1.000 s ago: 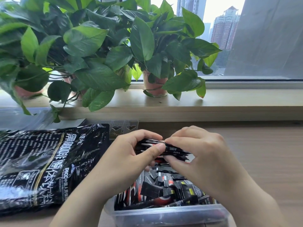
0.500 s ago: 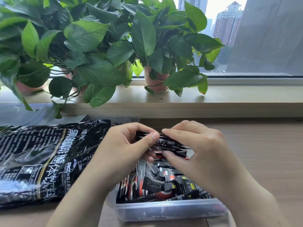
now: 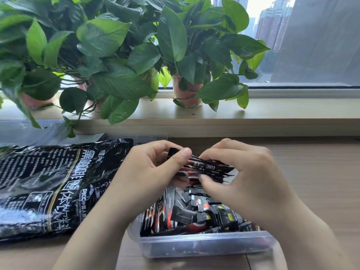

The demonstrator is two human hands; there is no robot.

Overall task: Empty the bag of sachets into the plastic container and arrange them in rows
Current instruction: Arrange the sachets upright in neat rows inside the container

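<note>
Closest to me the clear container [image 3: 204, 244] sits on the wooden table [image 3: 311, 182], its front wall nearest the person. Inside it, black sachets [image 3: 187, 213] with red and white print lie in a loose heap, some flat, several standing on edge along the left wall. Above the far half of the container both hands meet on a stack [image 3: 208, 166] of sachets held roughly level. The left hand [image 3: 148, 172] grips the stack's left end, thumb pressed on the near side and fingers curled round the far side. The right hand [image 3: 245, 176] pinches the right part, fingers bent over the top and thumb tucked beneath, so both hands are clamped on the same stack with their fingertips close together. The ends of the stack fan out a little under the right hand. Left of the container, just beside the left forearm, the big black bag [image 3: 48, 182] lies on the table, glossy and crumpled, with white and gold lettering; whether anything is left in it I cannot tell. Behind the bag a clear plastic sheet [image 3: 29, 131] lies up against the sill [image 3: 272, 114]. On that pale sill stand leafy green plants [image 3: 116, 55] in reddish pots [image 3: 187, 92], their leaves hanging over the edge toward the bag, and beyond the window rise tall buildings [image 3: 272, 22] under a pale sky
</note>
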